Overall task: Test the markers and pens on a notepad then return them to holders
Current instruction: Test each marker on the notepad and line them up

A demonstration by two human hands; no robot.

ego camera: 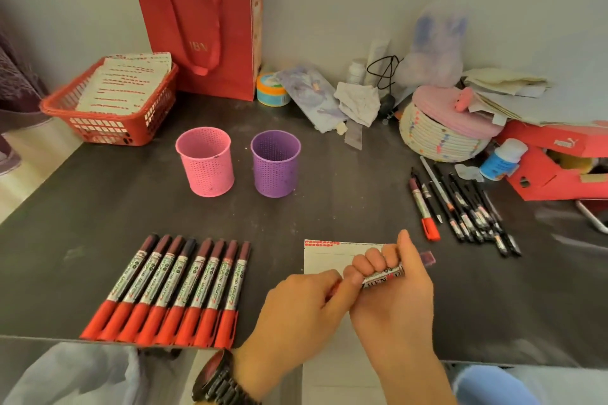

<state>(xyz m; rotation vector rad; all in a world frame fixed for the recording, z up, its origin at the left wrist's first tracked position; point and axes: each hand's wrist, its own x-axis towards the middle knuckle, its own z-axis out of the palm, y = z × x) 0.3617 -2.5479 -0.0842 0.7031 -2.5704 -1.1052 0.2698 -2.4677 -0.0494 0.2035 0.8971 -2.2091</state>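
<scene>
Markers and pens all lie outside the holders, so by my reading the task is near its start. The pink holder and the purple holder stand side by side at the middle of the dark surface, and nothing shows above their rims. One marker is in hand just over the notepad, which lies at the near edge of the surface.

The right hand has its grip closed round the marker's barrel. The left hand has its grip pinched on the near end, where a sliver of red shows, probably the cap. I judge the cap is about to be pulled off. The part of the page not hidden by the hands shows only a red printed heading and no test strokes.

Left to do: eight markers in a tidy row to the left, touching one another, and a loose bunch of pens well off to the right, with one more red-capped marker just beside them.

The markers share one look: a red cap at the near end, a silver printed barrel and a dark maroon far end. The pens are thin and mostly black.
</scene>
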